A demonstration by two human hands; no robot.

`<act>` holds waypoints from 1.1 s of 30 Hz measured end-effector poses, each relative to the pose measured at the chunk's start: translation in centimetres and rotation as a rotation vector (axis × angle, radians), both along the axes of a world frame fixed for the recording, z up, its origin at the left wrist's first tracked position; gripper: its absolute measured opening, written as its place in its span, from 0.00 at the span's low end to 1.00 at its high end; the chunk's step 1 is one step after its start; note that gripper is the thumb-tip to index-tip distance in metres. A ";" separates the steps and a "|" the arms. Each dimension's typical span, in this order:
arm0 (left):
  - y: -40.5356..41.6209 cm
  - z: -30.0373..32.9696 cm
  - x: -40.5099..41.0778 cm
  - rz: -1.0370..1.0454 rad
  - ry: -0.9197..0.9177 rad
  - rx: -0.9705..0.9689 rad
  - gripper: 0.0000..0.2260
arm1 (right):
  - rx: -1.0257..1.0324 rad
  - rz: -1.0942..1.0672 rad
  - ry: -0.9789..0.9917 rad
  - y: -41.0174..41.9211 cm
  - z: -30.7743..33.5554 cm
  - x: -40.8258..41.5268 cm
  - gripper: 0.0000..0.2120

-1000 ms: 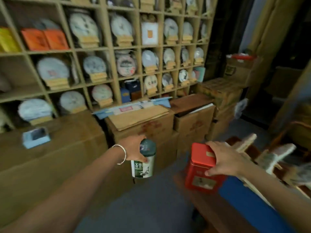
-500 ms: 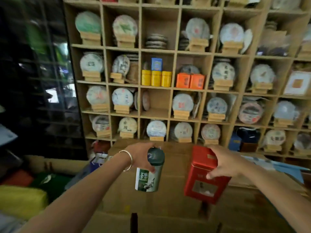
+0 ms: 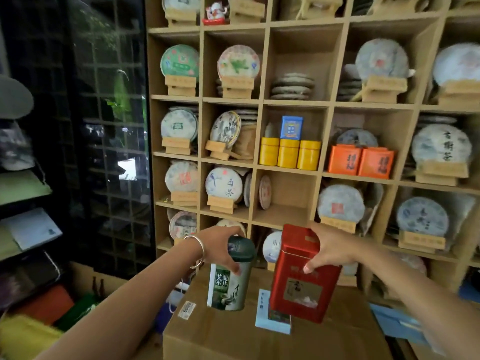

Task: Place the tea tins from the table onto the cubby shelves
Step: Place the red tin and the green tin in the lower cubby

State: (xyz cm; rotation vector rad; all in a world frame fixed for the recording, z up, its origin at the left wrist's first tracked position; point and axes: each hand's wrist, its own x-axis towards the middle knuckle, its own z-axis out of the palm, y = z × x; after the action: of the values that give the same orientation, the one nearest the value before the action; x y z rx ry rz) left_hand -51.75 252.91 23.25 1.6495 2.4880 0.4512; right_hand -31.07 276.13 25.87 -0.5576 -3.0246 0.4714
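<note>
Head view | green tea tin [image 3: 230, 281] low centre, left hand [image 3: 219, 249] clasping its dark lid | red tea tin [image 3: 302, 276] just beside it, right hand [image 3: 331, 249] gripping its top | cubby shelves [image 3: 259, 167] behind, cardboard box [image 3: 233, 336] below.

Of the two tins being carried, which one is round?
The green-and-white tin in the left hand; it is a cylinder, while the red tin is boxy with flat sides.
</note>
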 end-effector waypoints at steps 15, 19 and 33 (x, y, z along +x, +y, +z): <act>14.3 -0.9 -16.9 -0.035 -0.039 0.012 0.38 | -0.010 -0.076 0.085 13.2 -0.3 -16.1 0.52; 16.8 -1.2 -21.5 -0.062 -0.021 0.027 0.36 | 0.022 -0.110 0.099 16.3 0.5 -21.1 0.51; 19.2 -4.0 -29.2 -0.001 -0.045 -0.011 0.38 | -0.006 -0.187 0.102 23.9 -0.7 -32.3 0.54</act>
State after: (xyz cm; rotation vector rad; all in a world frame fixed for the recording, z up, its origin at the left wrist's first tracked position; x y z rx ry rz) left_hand -80.91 272.12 19.20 1.6183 2.4525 0.4680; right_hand -63.40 299.99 25.21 -0.7827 -2.8403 0.4829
